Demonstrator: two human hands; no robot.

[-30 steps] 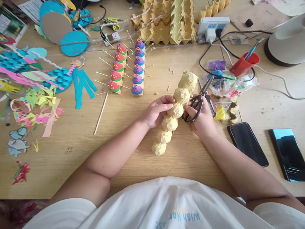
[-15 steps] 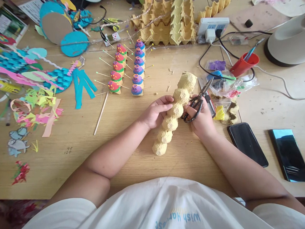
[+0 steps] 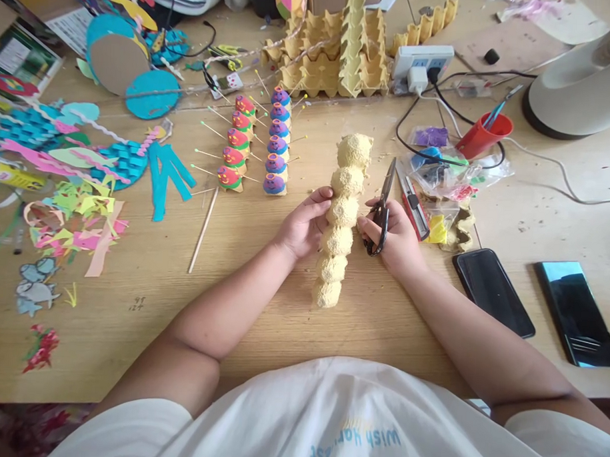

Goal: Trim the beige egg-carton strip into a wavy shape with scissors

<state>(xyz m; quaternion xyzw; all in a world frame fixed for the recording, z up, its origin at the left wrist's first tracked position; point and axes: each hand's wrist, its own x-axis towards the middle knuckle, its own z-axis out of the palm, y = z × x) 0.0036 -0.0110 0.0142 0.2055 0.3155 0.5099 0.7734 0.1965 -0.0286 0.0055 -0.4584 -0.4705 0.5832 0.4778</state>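
Note:
A strip of yellow egg carton (image 3: 338, 240), a row of several rounded cups, stands nearly upright in view in front of me. My left hand (image 3: 305, 225) grips its left side, with the fingers partly hidden behind it. To the right, my right hand (image 3: 392, 238) is closed round the black handles of the scissors (image 3: 380, 224), whose blades point away from me. The scissors are apart from the strip. Beyond my left hand stand a red-and-green painted carton strip (image 3: 233, 156) and a purple-and-blue one (image 3: 276, 147), both with pins stuck in them.
A red utility knife (image 3: 412, 202) lies right of the scissors, near bagged clay and a red cup (image 3: 484, 136). Two phones (image 3: 493, 292) rest at the right. Egg trays (image 3: 315, 72) and a power strip (image 3: 423, 59) are at the back. Paper scraps (image 3: 80, 220) cover the left.
The carton strip has turned more upright and its far end has swung left. My right hand with the scissors has drawn slightly away from it, uncovering the utility knife.

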